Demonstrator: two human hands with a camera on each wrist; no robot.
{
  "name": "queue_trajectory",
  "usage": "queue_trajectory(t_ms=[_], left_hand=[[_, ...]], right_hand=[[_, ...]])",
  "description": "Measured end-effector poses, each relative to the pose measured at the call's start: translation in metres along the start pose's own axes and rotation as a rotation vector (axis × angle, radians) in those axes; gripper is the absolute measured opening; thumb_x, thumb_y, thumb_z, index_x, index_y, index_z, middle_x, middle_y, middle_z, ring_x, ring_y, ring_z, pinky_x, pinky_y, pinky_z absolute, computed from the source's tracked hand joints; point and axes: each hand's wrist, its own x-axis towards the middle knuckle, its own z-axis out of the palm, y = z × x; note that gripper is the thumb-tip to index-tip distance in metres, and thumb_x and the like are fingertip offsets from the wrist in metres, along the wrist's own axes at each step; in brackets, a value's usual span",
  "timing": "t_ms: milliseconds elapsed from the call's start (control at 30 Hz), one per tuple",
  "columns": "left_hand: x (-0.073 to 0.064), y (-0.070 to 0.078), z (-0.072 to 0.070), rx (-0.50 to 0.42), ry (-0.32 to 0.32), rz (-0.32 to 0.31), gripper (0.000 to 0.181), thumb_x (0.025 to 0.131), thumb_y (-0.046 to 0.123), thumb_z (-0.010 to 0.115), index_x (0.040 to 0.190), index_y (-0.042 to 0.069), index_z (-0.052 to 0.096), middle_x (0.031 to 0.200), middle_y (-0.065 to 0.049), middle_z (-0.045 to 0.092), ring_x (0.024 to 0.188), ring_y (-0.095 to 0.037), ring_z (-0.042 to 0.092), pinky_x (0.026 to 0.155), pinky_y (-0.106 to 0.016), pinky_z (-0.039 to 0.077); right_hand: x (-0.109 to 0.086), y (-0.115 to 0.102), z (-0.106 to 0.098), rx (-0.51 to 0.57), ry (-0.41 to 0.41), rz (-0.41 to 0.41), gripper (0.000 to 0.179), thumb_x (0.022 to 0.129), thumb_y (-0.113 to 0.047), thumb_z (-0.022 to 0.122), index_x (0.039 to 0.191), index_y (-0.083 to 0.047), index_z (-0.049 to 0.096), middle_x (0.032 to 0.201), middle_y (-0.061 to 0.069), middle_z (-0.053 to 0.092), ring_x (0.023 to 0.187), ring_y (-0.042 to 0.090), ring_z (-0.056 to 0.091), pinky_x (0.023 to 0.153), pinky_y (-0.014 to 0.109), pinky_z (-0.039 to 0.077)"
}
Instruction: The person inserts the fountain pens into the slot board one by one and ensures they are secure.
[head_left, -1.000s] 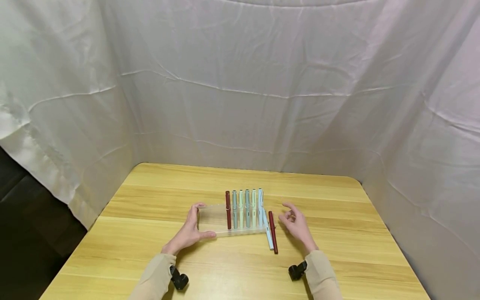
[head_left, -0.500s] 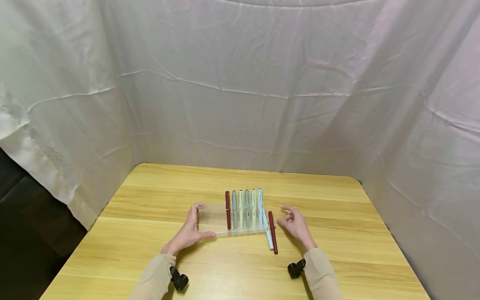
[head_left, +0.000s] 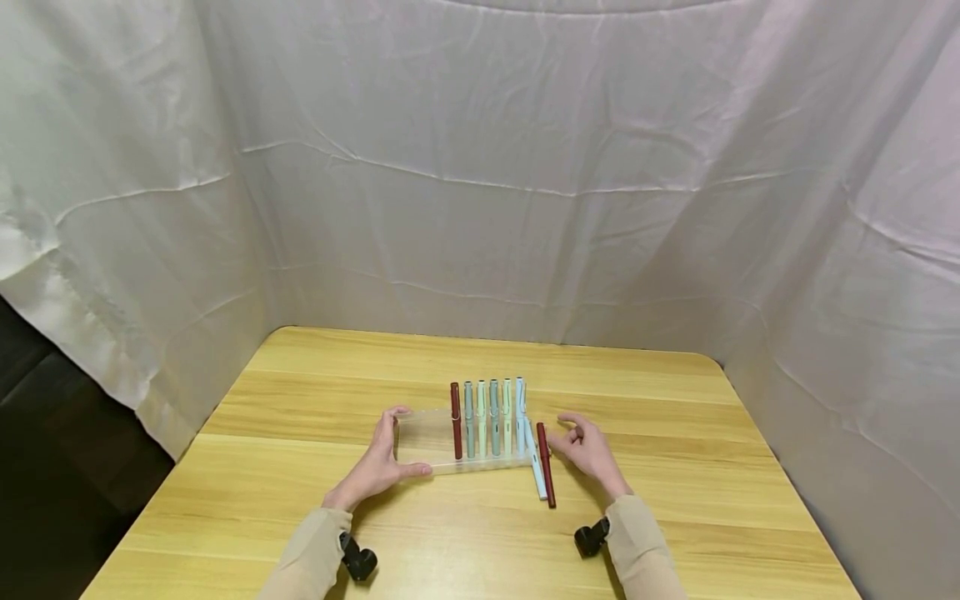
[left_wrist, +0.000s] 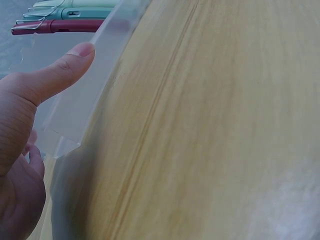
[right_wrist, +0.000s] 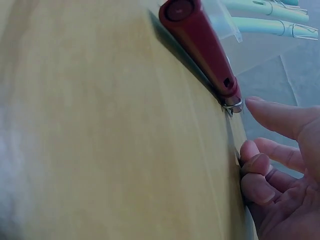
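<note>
My left hand [head_left: 378, 462] grips the left end of a clear plastic tray [head_left: 423, 437], its thumb [left_wrist: 80, 55] along the near rim. Several capped pens with wire clips lie side by side on the tray: a dark red pen [head_left: 456, 433] at the left, then grey-green and pale green ones, and a light blue pen [head_left: 521, 412] at the right. Another light blue pen [head_left: 537, 475] slants by the tray's right end. Beside it is a loose dark red pen [head_left: 547, 475]. My right hand [head_left: 588, 454] holds nothing, its fingers loosely curled and thumb near that pen's clip.
The wooden table [head_left: 465, 542] has rounded far corners. Pale cloth curtains [head_left: 480, 208] hang behind it and on both sides. A black wrist camera [head_left: 358, 560] is on the left sleeve, and another camera [head_left: 592, 537] on the right.
My right hand has moved slightly left, closer to the loose dark red pen. The left hand, the tray and the pens stay where they were.
</note>
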Motion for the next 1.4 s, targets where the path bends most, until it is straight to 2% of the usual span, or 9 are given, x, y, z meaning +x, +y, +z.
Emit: queue_trajectory(t_ms=[300, 533, 733, 967, 1267, 1400], left_hand=[[-0.0005, 0.0011, -0.0001, 0.003, 0.001, -0.012, 0.104, 0.069, 0.024, 0.092, 0.146, 0.004, 0.025, 0.154, -0.023, 0.027, 0.150, -0.047, 0.020, 0.124, -0.067, 0.013], [-0.0003, 0.0012, -0.0002, 0.005, -0.004, -0.020, 0.104, 0.069, 0.025, 0.092, 0.146, 0.004, 0.025, 0.154, -0.023, 0.026, 0.151, -0.046, 0.019, 0.125, -0.067, 0.013], [-0.0004, 0.0019, -0.0001, 0.003, -0.003, -0.022, 0.103, 0.070, 0.024, 0.091, 0.146, 0.005, 0.025, 0.154, -0.023, 0.026, 0.151, -0.046, 0.019, 0.124, -0.067, 0.013], [-0.0005, 0.0024, 0.0000, -0.006, 0.000, -0.024, 0.103, 0.069, 0.023, 0.092, 0.146, 0.005, 0.025, 0.154, -0.023, 0.027, 0.151, -0.046, 0.019, 0.124, -0.067, 0.013], [-0.0005, 0.0000, 0.0005, -0.010, 0.000, -0.026, 0.103, 0.070, 0.023, 0.091, 0.147, 0.005, 0.025, 0.155, -0.023, 0.027, 0.151, -0.046, 0.019, 0.125, -0.067, 0.012], [-0.0007, -0.0007, 0.0004, -0.008, 0.000, -0.018, 0.103, 0.070, 0.024, 0.091, 0.146, 0.005, 0.025, 0.155, -0.023, 0.027, 0.151, -0.046, 0.019, 0.125, -0.067, 0.011]], right_hand=[[-0.0004, -0.0004, -0.0010, -0.006, -0.009, -0.031, 0.056, 0.090, -0.020, 0.076, 0.136, 0.003, 0.055, 0.080, 0.008, 0.065, 0.065, 0.008, 0.051, 0.058, 0.020, 0.042], [-0.0007, -0.0013, -0.0019, -0.002, -0.019, -0.015, 0.054, 0.091, -0.021, 0.075, 0.136, 0.003, 0.056, 0.081, 0.008, 0.064, 0.067, 0.010, 0.051, 0.060, 0.020, 0.043], [-0.0002, -0.0028, -0.0005, 0.016, -0.041, 0.017, 0.059, 0.088, -0.021, 0.077, 0.138, 0.001, 0.054, 0.080, 0.005, 0.059, 0.068, 0.012, 0.050, 0.057, 0.020, 0.043], [-0.0007, -0.0046, 0.0000, 0.051, -0.055, 0.009, 0.059, 0.088, -0.016, 0.077, 0.138, 0.003, 0.053, 0.078, 0.005, 0.057, 0.062, 0.012, 0.048, 0.052, 0.020, 0.042], [-0.0010, -0.0066, 0.0015, -0.002, -0.061, 0.012, 0.061, 0.085, -0.017, 0.080, 0.138, 0.001, 0.054, 0.079, 0.005, 0.058, 0.066, 0.013, 0.049, 0.058, 0.022, 0.043], [0.0005, -0.0063, 0.0031, -0.083, -0.052, -0.007, 0.060, 0.081, -0.013, 0.079, 0.136, 0.000, 0.057, 0.077, 0.003, 0.059, 0.067, 0.012, 0.051, 0.062, 0.022, 0.044]])
